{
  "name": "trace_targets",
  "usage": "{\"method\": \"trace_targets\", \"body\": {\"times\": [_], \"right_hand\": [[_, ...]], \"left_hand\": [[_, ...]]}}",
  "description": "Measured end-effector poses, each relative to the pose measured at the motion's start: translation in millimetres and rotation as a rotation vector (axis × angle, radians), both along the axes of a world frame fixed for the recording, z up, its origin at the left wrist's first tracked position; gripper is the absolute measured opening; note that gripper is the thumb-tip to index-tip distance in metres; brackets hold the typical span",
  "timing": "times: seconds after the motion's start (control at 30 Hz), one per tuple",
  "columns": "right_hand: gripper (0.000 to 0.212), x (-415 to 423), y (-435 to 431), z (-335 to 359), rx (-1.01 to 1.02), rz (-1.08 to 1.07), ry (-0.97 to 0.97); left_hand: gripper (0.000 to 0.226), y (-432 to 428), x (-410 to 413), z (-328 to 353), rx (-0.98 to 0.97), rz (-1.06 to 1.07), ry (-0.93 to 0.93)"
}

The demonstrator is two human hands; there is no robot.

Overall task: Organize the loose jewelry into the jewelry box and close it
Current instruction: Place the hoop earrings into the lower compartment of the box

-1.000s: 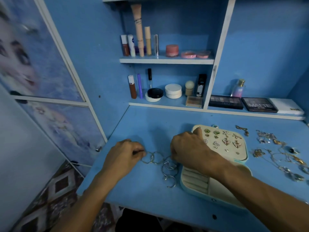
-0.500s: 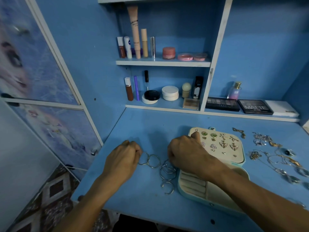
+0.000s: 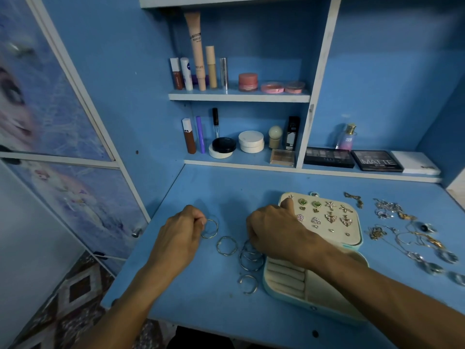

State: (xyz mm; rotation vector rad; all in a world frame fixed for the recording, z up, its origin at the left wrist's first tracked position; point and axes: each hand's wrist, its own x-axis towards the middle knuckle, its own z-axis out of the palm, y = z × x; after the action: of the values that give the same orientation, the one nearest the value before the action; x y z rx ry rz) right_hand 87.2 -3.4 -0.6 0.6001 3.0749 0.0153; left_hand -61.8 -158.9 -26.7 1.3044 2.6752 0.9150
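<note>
The pale green jewelry box [image 3: 284, 294] lies open on the blue desk, its lid [image 3: 353, 239] laid back with several earrings pinned on it. My left hand [image 3: 180, 234] pinches a thin bangle [image 3: 210, 229] at the desk's left. A second bangle [image 3: 226, 245] lies flat between my hands. My right hand [image 3: 273, 231] is curled over a stack of silver bangles [image 3: 250, 261] beside the box; its fingertips are hidden, so whether it holds them is unclear. An open cuff bangle [image 3: 247, 283] lies nearer the front edge.
Loose necklaces, rings and earrings [image 3: 412, 238] are scattered on the desk right of the box. Cosmetics stand on two shelves [image 3: 239, 96] behind, and palettes [image 3: 377, 161] lie on the back ledge. A wardrobe door [image 3: 63, 122] is at left. The desk's front edge [image 3: 201, 321] is close.
My left hand has drawn one bangle leftward, apart from the second bangle it lay linked with. My right hand has stayed over the stack.
</note>
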Motion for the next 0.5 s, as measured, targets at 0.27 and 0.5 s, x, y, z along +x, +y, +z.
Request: {"method": "trace_targets", "body": {"times": [0.27,0.5], "right_hand": [[0.01,-2,14,12,-0.282,-0.069,0.042],[0.012,8,17,14,-0.284,-0.047,0.191]], "left_hand": [[0.014,-1,-4,-3,0.093,0.0,-0.06],[0.016,1,-2,4,0.136,-0.057,-0.127]]}}
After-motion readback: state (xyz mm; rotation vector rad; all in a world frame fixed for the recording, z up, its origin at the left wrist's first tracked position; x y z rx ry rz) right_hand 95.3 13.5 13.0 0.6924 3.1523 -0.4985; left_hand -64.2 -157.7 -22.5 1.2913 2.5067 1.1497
